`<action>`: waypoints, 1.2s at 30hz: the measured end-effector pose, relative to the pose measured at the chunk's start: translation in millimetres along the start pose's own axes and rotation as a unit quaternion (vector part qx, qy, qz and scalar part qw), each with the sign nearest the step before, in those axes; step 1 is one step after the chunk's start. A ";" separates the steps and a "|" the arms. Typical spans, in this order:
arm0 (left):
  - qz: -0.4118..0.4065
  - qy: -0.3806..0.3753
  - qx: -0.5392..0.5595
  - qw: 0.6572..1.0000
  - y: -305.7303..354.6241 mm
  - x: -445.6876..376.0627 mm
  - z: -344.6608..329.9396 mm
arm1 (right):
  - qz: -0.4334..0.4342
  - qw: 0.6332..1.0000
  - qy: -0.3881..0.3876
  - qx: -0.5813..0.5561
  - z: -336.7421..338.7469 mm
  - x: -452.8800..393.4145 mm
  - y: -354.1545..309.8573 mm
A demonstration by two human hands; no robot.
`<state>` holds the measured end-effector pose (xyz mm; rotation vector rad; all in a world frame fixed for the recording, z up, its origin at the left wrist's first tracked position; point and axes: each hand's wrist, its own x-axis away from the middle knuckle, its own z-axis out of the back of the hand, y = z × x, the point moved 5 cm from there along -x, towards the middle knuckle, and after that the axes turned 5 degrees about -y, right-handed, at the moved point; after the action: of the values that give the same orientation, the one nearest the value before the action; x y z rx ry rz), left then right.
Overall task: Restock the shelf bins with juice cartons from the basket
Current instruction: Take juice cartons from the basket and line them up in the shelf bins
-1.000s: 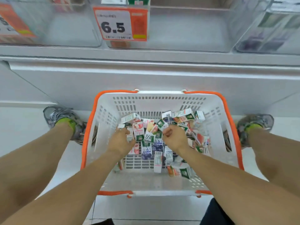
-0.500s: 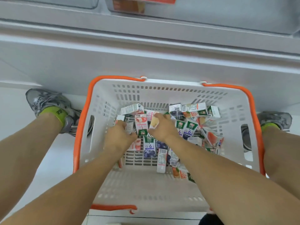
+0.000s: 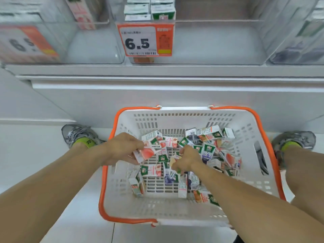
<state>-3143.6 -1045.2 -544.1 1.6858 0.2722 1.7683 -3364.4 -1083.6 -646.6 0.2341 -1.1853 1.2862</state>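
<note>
A white basket (image 3: pixel 175 207) with an orange rim sits on the floor between my feet and holds several small juice cartons (image 3: pixel 208 151). Over its left side, my left hand (image 3: pixel 121 148) is shut on pink-and-white peach cartons (image 3: pixel 145 153), lifted a little above the pile. In the basket's middle, my right hand (image 3: pixel 187 158) is closed on a carton with a yellowish print (image 3: pixel 173 161), down among the others. Clear shelf bins (image 3: pixel 217 44) stand above on the shelf; the middle one has a few cartons (image 3: pixel 149 9) at its back.
A price tag reading 6.5 (image 3: pixel 145 41) hangs on the middle bin's front. A left bin (image 3: pixel 52 41) holds a pink carton, and a right bin (image 3: pixel 301 41) holds dark ones. A white shelf ledge (image 3: pixel 157 71) juts out above the basket. My shoes (image 3: pixel 78 135) flank it.
The view has tilted up, so the shelf bins are back in sight. My left hand has come up out of the pile with peach cartons. My right hand has closed on a carton.
</note>
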 end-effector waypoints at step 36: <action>-0.324 0.001 0.190 0.927 139.0 99.2 -6.7 | 0.294 0.837 -0.036 -0.461 135.9 183.3 -141.1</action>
<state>-3188.4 -1089.5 -385.3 1.5825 1.0965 1.2629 -3353.8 -1117.8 -380.7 -0.8604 -1.8924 1.0516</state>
